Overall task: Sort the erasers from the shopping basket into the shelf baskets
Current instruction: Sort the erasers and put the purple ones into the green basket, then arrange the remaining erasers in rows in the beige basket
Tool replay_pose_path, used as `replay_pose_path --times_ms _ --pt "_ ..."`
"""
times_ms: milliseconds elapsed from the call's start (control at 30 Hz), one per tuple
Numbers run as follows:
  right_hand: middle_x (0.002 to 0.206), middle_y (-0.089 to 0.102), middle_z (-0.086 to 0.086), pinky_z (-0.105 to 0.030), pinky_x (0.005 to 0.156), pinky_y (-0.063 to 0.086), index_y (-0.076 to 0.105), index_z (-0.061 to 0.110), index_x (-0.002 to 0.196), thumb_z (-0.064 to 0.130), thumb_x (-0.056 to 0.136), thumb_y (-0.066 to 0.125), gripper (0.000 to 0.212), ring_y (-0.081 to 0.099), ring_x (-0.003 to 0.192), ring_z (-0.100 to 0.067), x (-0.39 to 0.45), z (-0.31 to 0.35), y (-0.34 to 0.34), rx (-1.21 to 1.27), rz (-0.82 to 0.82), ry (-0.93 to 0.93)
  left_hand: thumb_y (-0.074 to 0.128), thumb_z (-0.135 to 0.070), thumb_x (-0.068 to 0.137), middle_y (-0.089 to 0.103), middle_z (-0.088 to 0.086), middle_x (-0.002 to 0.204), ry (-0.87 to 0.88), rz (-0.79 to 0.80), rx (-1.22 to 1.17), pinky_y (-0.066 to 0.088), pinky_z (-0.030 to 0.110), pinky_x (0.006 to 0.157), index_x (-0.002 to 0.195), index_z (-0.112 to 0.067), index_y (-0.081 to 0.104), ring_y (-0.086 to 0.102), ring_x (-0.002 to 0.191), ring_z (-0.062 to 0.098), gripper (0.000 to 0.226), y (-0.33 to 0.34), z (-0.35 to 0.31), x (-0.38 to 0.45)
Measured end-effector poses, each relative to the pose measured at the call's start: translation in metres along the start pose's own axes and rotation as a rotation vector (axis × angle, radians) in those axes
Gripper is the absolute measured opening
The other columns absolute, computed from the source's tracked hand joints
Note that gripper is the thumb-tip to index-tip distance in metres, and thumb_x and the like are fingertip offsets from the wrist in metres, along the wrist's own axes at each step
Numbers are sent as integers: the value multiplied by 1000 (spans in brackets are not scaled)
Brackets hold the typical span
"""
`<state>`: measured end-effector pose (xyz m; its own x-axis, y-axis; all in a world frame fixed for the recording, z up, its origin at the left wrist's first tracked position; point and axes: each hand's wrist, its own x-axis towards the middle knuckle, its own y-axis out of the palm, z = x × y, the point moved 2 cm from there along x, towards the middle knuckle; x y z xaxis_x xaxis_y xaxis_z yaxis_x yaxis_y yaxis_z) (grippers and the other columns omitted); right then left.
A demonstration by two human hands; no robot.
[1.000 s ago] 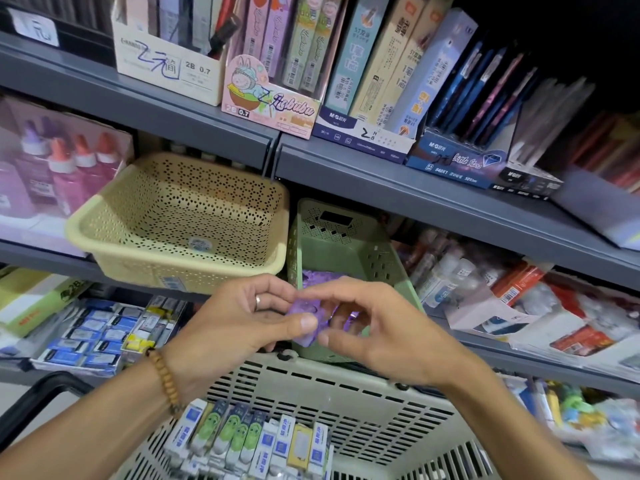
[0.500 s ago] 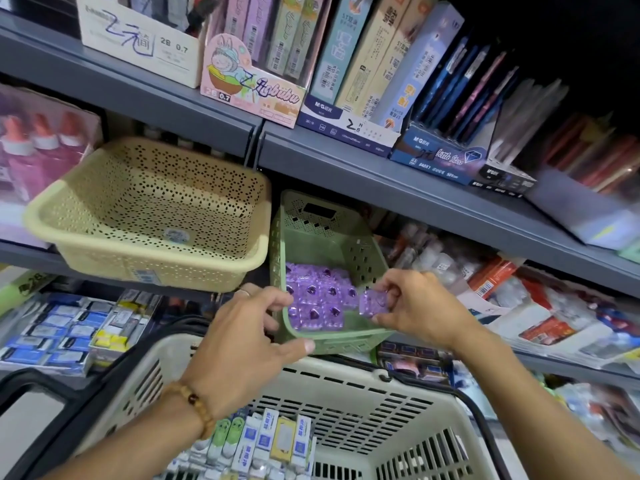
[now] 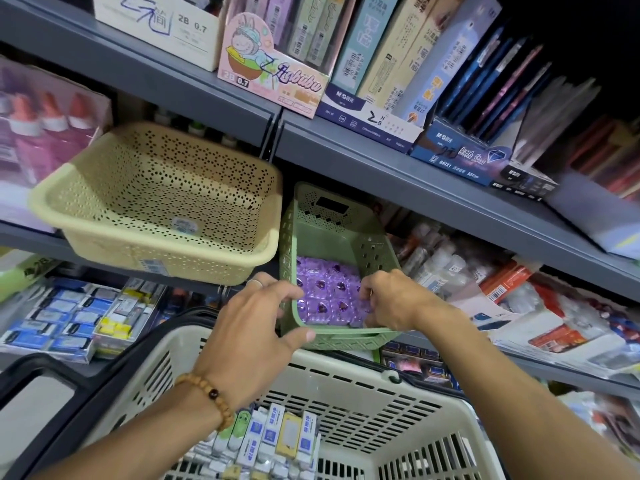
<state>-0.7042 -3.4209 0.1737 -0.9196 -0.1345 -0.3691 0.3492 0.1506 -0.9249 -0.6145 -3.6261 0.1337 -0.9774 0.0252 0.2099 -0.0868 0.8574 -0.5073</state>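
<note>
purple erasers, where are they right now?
Head view, centre: the purple wrapped erasers lie in the small green perforated plastic basket on the shelf, right of the empty yellow perforated basket, between the left hand and right hand.

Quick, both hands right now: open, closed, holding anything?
Left hand: grips the green perforated plastic basket by its front corner.
Right hand: inside it, fingers curled on purple wrapped erasers.
</note>
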Motion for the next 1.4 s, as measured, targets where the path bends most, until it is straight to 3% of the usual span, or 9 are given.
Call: replay_pose_path --times_ms 100,267,400,533,733,900,1100,1300,1400 --pt "97 68 -1 -31 84 52 64 20 102 26 86 73 19 63 92 -19 -11 -5 -4 91 -83 -24 77 -40 77 44 -25 100 12 -6 22 53 25 88 119 -32 60 53 88 -7 46 0 -1 0" --pt "99 66 5 -31 88 48 70 16 106 33 92 63 23 60 94 -12 -55 -30 10 383 -682 45 73 -45 79 44 -23 103 39 -1 93 51 24 89 122 -32 59 53 89 -3 48 0 0 -2" --pt "101 74 1 -35 84 57 66 16 110 29 95 61 21 70 90 -15 -57 -37 42 852 -454 171 71 -48 79 40 -22 103 35 17 161 51 27 93 129 -30 56 52 91 1 55 3 -3 -2" --pt "93 76 8 -37 82 60 68 23 107 34 82 76 28 72 85 -8 -53 -28 52 1073 -462 60 61 -44 88 42 -14 113 25 -66 336 48 31 96 131 -25 56 52 78 8 48 -1 0 -1" --pt "100 75 6 -42 87 57 66 17 114 37 76 81 45 71 94 -12 -42 -22 53 1171 -501 24 61 -31 91 54 1 123 15 -172 427 44 33 99 125 -11 62 58 105 18 40 3 -3 9" --pt "99 72 10 -34 87 56 62 26 108 39 79 78 35 68 92 -8 -30 -24 49 1108 -551 45 62 -27 92 54 2 122 -22 -254 372 41 27 94 121 -10 65 58 102 19 34 14 -7 16" --pt "101 70 6 -30 88 56 63 13 123 31 88 71 40 67 91 -6 -44 -22 51 1071 -571 75 63 -29 91 57 1 118 -23 -279 351 43 30 91 122 -12 64 60 102 20 35 11 -6 9" --pt "84 70 6 -21 75 53 69 15 102 22 91 66 13 66 80 -7 -110 -6 80 1131 -767 167 61 -38 90 57 -5 118 -27 -20 375 41 25 92 122 -25 59 55 107 12 35 -2 33 -70" --pt "73 67 9 -18 66 50 67 24 84 15 91 64 11 65 74 -11 -133 21 124 1189 -537 98 61 -47 86 43 -8 130 -40 290 521 41 11 82 136 -36 40 47 104 1 56 13 59 -108"
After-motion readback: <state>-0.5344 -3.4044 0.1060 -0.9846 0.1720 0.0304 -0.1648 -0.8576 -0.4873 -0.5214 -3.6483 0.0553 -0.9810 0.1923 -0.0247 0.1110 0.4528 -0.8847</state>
